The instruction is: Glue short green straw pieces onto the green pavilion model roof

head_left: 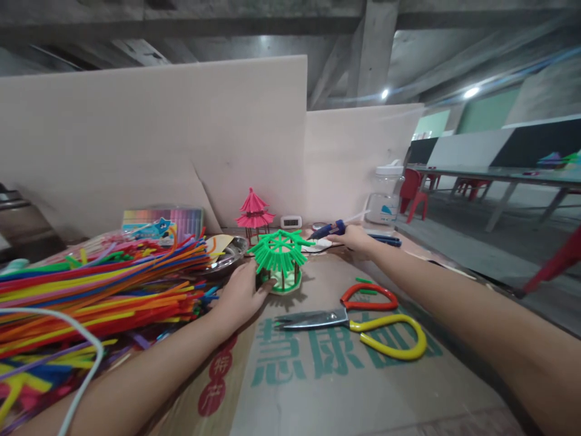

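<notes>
My left hand [242, 292] is closed on the lower left side of a small pavilion model [280, 254], its thumb resting on the base. The model has a roof of green pipe cleaners with an open ring at the top, brown posts and a pale base edged in green. Off to the right, my right hand [355, 237] grips a dark blue hot glue gun [327, 231] with a glue stick out of its back. The nozzle points left, toward the model's roof, with a gap between them. Scissors [338, 317] with red and yellow handles lie in front, blades toward the left.
Bundles of coloured pipe cleaners [104, 290] fill the left side, crossed by a white cable [93, 339]. Behind stand a pink-roofed pavilion [254, 212], a metal bowl [231, 255], a small digital timer [291, 222] and a clear bottle [385, 197]. Printed cardboard [363, 393] covers the table.
</notes>
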{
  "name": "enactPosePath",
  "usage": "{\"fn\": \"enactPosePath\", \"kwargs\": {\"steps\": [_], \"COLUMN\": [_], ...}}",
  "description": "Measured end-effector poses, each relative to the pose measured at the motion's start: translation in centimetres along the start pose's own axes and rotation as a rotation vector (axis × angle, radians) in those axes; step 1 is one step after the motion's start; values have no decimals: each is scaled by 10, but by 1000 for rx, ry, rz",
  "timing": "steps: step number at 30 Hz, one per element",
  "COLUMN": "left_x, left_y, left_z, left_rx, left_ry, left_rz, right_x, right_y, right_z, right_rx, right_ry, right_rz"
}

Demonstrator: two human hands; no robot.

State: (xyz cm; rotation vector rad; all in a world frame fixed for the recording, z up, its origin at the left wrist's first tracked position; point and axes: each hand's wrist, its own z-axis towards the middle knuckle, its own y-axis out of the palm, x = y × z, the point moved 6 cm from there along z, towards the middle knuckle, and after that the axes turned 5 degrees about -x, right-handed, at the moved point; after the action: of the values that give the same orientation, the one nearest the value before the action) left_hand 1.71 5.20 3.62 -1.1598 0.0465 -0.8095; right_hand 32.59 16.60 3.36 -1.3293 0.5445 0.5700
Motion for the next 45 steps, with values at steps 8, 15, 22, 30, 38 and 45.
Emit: {"fn": "enactPosePath", "kwargs": {"steps": [8, 15, 22, 30, 38, 45], "left_x": [-3, -3, -2, -4, -2, -1], "left_y": [3, 1, 0, 0, 0, 1], "left_z": [-1, 0, 2, 2, 2, 2], "left_rx": [-23, 12, 7, -8, -28, -33], "left_ry": [-2, 5, 5, -14, -25, -9], "left_rz": [40, 28, -3, 10, 0, 19], "right_x": [4, -1, -7, -17, -38, -45], "right_y": [-11, -40, -27, -32, -36, -16], "right_z": [-16, -74, -104, -102, -130, -146], "right_rx": [-71, -276, -436, -318, -564, -478], "right_ry": [-86, -162, -201, -202, -219, -271], "right_rz": [-242, -441, -535, -548, -624, -845]}}
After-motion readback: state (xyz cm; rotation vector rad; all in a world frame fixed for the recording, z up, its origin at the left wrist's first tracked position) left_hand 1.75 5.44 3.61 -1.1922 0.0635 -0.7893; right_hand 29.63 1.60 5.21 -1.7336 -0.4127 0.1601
